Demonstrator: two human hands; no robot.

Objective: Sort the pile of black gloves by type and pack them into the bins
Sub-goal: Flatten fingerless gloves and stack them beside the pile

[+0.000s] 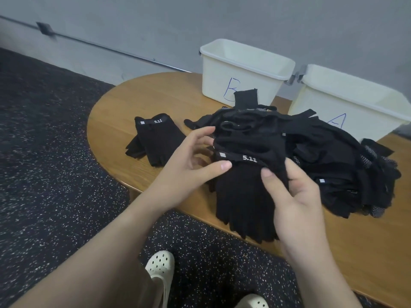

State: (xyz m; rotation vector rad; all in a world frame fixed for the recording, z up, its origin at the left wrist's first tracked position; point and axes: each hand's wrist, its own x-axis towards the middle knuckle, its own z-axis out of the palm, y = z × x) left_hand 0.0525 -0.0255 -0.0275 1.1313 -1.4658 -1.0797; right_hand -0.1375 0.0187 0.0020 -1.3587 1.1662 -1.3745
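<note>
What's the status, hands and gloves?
Both hands, left and right, pinch 5.11 glove. Pile unsorted. Bins B and A look empty.

left hand (191, 161): thumb and fingers pinching | right hand (295, 196): fingers curled, gripping

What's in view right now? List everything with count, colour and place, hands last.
Table: one, brown wood, rounded end.
Bin B: one, white, far edge of table.
Bin A: one, white, right of bin B.
Glove pile: count unclear, black, in front of the bins.
5.11 gloves: small stack, black, set apart left of the pile.
Held glove: one, black, 5.11 cuff, fingers hanging over the table edge.
Floor: dark, speckled.
Shoes: two, white, below.
Left hand: thumb on the cuff.
Right hand: pinching the cuff.
</note>
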